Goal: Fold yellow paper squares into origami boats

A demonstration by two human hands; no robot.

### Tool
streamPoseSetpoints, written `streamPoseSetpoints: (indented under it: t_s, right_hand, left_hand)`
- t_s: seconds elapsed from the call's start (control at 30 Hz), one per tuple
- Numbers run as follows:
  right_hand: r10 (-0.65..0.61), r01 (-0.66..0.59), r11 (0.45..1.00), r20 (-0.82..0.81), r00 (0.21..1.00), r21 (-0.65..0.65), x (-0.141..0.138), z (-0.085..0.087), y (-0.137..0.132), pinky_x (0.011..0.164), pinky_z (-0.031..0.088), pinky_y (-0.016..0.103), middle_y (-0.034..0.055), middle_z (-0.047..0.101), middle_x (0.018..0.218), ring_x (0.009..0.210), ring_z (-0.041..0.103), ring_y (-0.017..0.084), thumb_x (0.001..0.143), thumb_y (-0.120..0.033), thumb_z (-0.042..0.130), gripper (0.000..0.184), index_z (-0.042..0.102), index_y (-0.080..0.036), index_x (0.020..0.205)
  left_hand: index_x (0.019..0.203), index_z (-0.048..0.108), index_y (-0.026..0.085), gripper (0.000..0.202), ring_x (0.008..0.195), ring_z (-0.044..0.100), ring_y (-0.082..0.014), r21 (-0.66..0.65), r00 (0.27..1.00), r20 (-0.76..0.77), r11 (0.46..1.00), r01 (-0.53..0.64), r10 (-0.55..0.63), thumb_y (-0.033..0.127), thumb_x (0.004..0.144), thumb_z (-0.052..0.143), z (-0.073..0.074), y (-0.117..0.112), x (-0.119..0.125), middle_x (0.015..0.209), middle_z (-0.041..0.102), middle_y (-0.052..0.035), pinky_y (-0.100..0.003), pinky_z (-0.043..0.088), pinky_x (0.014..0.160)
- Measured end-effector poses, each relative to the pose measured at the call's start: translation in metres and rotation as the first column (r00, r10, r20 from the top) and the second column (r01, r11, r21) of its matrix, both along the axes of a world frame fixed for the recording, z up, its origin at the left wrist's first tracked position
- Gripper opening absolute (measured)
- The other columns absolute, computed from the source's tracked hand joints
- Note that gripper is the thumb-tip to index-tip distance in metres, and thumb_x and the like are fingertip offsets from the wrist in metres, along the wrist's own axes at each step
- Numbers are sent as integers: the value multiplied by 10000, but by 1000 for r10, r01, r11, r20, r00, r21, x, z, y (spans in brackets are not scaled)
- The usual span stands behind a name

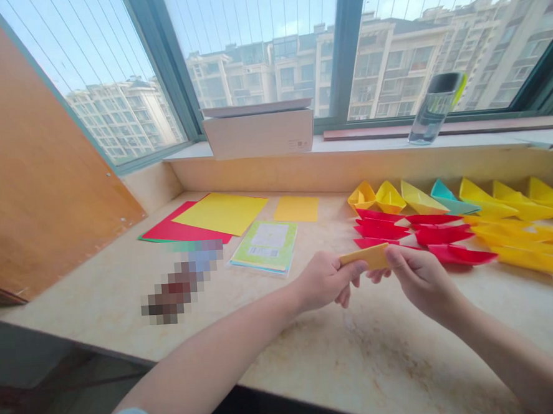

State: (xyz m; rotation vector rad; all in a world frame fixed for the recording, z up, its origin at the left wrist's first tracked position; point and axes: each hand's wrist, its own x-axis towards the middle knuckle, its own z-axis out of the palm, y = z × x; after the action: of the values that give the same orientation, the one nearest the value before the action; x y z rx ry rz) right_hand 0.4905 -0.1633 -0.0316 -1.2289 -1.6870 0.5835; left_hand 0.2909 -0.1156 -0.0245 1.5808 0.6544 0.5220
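Between my two hands is a small folded piece of yellow-orange paper (pixel 364 258), held above the counter. My left hand (pixel 326 280) pinches its left end, thumb along the lower edge. At the right end, my right hand (pixel 419 279) grips it between thumb and fingers; some of those fingers are hidden behind it. Just beyond the hands stand red paper boats (pixel 440 234) in short rows. Several yellow paper boats (pixel 486 199) line the back and right, with one teal paper boat (pixel 451 197) among them.
Large yellow (pixel 225 211) and red sheets (pixel 165 225) lie at the left, near an orange square sheet (pixel 298 209) and a packet of coloured paper (pixel 266 248). A blurred-out item (pixel 178 288) lies in front. On the sill are a white box (pixel 259 133) and a bottle (pixel 434 113).
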Motion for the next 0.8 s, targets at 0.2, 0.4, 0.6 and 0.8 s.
streamPoseSetpoints:
  t_s: [0.2,0.4,0.6,0.8]
  right_hand:
    - [-4,-9,996,145,989,91,7,-1,-3,534,484,245,35,695,609,560,648,157,968,-518,452,506,685,-196,655]
    - [-37,35,999,79,996,36,2,3,-7,522,471,242,33,659,552,520,596,141,991,-495,416,556,646,-195,583]
    - [-53,51,996,-27,998,-66,4,2,-4,541,479,297,61,638,534,541,582,179,973,-550,411,595,635,-210,539]
    - [46,-63,992,-147,988,-108,2,2,-2,506,495,315,70,668,625,531,608,190,938,-581,465,512,674,-196,671]
  left_hand:
    - [698,578,141,410,367,534,-88,-25,1000,8,1000,-20,20,513,869,587,4,2,-1,382,493,60,-178,360,389]
    - [689,595,130,506,366,501,-62,38,998,63,999,3,-6,587,888,510,6,2,-3,438,552,27,-174,392,403]
    - [681,548,145,518,399,538,-72,34,987,153,998,44,-49,613,893,480,1,0,-1,484,573,14,-177,407,411]
    - [697,528,151,501,398,523,-69,61,997,69,997,39,-43,580,934,427,0,-1,0,476,564,20,-181,422,435]
